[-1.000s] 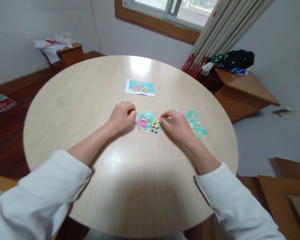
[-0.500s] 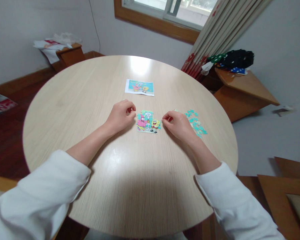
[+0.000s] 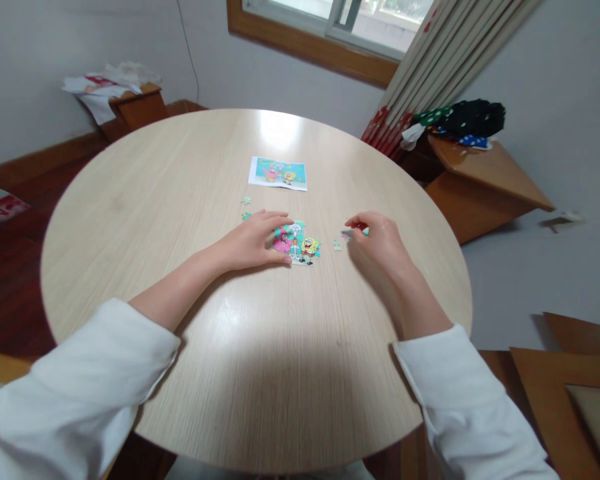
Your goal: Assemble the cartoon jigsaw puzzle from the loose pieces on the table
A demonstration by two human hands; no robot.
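The left hand [image 3: 254,241] has opened from a loose fist and lies flat on the half-built puzzle [image 3: 305,247] — pinning it to the surface [image 3: 280,360]. The right hand [image 3: 380,243] has drawn off its edge, fingertips narrowed above loose pieces [image 3: 337,245]; grip unclear. Beyond lies the reference picture [image 3: 279,173].

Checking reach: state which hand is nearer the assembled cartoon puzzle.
Left. The left hand lies with fingers touching the puzzle on its left part; the right hand sits apart to its right, by loose pieces.
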